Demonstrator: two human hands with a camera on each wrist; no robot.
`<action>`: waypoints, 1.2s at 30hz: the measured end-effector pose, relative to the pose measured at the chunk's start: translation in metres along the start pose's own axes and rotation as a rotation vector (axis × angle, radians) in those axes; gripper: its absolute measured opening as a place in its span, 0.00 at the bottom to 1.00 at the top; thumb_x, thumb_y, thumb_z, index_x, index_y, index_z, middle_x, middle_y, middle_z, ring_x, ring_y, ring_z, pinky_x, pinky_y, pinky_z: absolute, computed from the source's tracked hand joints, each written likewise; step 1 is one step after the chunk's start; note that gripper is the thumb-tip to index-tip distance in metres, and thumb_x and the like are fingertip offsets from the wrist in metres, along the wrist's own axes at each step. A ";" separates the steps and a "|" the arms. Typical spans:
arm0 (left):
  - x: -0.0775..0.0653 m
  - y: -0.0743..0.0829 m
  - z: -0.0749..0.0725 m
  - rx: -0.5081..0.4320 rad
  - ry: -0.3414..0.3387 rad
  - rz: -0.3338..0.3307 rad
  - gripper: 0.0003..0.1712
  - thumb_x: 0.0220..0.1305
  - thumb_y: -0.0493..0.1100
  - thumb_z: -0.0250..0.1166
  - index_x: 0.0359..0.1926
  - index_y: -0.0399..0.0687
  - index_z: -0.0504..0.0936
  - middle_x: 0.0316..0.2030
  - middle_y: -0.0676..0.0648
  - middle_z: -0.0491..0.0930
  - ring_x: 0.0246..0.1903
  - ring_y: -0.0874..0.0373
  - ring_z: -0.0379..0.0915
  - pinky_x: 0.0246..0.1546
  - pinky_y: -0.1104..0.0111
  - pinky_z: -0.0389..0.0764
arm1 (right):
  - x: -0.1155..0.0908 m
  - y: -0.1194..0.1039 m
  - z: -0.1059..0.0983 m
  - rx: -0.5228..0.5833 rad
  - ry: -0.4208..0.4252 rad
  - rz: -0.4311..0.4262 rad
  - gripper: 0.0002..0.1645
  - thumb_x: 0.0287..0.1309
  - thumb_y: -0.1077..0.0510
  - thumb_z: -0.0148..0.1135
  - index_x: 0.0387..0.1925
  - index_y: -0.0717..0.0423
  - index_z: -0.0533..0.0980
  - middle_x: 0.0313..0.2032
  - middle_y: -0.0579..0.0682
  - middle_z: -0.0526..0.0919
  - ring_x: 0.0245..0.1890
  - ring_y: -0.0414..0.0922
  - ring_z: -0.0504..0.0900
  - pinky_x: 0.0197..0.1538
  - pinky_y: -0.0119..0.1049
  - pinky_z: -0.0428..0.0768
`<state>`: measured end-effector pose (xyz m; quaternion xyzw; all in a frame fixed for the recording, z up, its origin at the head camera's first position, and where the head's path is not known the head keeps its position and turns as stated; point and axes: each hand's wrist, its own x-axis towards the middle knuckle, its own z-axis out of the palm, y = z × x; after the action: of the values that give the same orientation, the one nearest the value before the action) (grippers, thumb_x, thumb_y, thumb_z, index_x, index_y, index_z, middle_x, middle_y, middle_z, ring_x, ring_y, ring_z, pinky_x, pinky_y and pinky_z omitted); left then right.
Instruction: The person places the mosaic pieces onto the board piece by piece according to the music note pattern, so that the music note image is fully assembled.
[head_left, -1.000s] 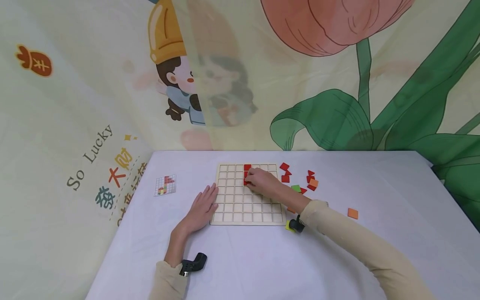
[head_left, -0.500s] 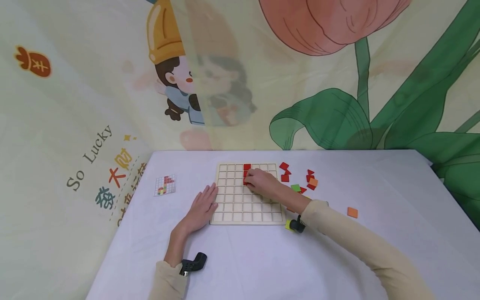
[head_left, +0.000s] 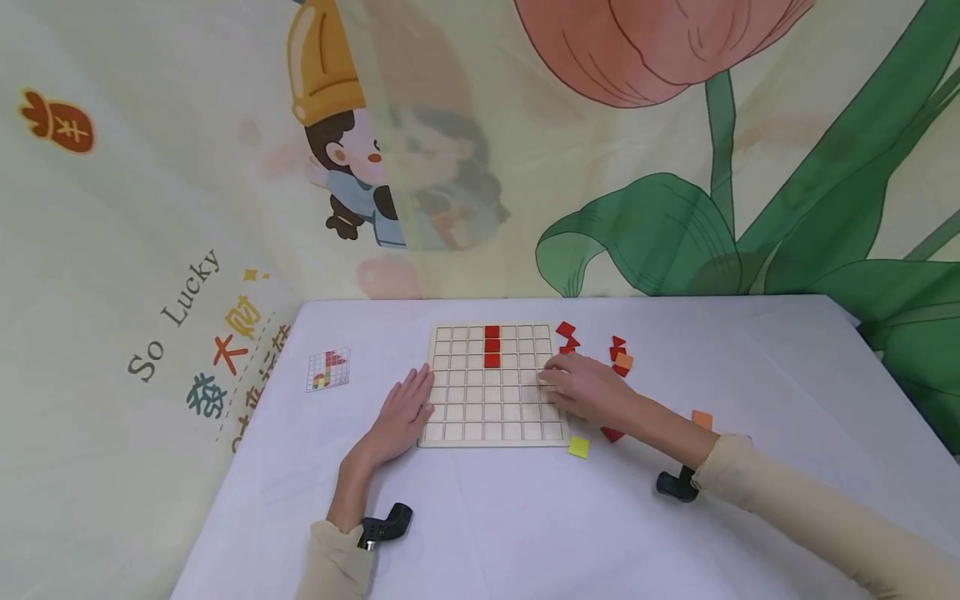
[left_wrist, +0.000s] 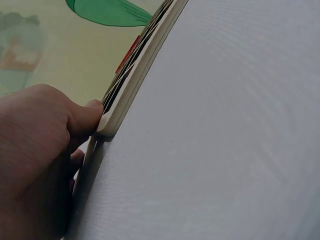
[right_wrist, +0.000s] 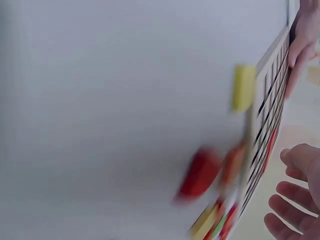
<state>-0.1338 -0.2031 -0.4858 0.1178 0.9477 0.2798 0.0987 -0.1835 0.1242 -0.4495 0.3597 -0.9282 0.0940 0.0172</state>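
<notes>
A wooden grid board lies on the table, with three red square tiles in one column from its top row down. My left hand rests at the board's left edge, fingers extended; in the left wrist view its thumb touches the rim. Over the right edge of the board hovers my right hand. In the right wrist view that hand's fingers are loosely bent and spread, holding nothing. It hides some of the loose tiles in the head view.
Right of the board lie loose tiles: a red square, a red triangle, an orange square, another orange tile, a yellow square and a red piece. A printed pattern card lies at left.
My right hand has left the third red tile, which now sits in the column, and has moved right to the board's edge. My left hand has stayed in place.
</notes>
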 end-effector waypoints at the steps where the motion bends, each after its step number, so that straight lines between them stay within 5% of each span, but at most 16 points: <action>1: 0.000 0.000 0.000 0.003 0.000 0.002 0.34 0.76 0.45 0.43 0.76 0.40 0.46 0.78 0.43 0.41 0.78 0.44 0.32 0.76 0.47 0.36 | -0.007 0.007 -0.001 0.000 0.016 0.021 0.23 0.55 0.52 0.70 0.52 0.52 0.80 0.50 0.51 0.82 0.51 0.47 0.80 0.49 0.39 0.84; 9: 0.001 0.000 0.002 0.001 0.016 0.002 0.34 0.75 0.45 0.44 0.76 0.39 0.47 0.78 0.42 0.42 0.77 0.43 0.33 0.75 0.46 0.37 | -0.041 0.068 -0.008 -0.023 0.021 0.225 0.22 0.51 0.56 0.73 0.49 0.56 0.81 0.48 0.55 0.82 0.48 0.52 0.79 0.47 0.45 0.85; 13: -0.001 0.000 0.003 -0.002 0.024 -0.002 0.33 0.75 0.45 0.44 0.75 0.39 0.47 0.77 0.42 0.43 0.78 0.44 0.33 0.75 0.47 0.37 | -0.047 0.087 -0.007 -0.002 0.029 0.238 0.19 0.52 0.58 0.72 0.47 0.56 0.83 0.46 0.56 0.82 0.48 0.53 0.80 0.46 0.46 0.85; 21: 0.001 0.000 0.003 -0.016 0.034 0.008 0.34 0.75 0.44 0.45 0.75 0.39 0.48 0.77 0.41 0.44 0.77 0.43 0.34 0.75 0.46 0.38 | -0.046 0.096 -0.005 -0.051 0.035 0.188 0.15 0.50 0.61 0.73 0.42 0.57 0.84 0.40 0.55 0.85 0.41 0.51 0.82 0.43 0.43 0.85; 36: 0.002 0.001 0.001 -0.013 -0.001 -0.012 0.34 0.76 0.46 0.44 0.76 0.42 0.47 0.78 0.44 0.42 0.78 0.46 0.32 0.76 0.48 0.36 | -0.034 0.107 -0.004 -0.113 0.050 0.299 0.14 0.49 0.61 0.74 0.38 0.61 0.82 0.38 0.58 0.84 0.39 0.53 0.82 0.44 0.44 0.85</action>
<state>-0.1358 -0.2014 -0.4865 0.1116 0.9465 0.2853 0.1019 -0.2304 0.2252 -0.4663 0.2133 -0.9745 0.0522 0.0462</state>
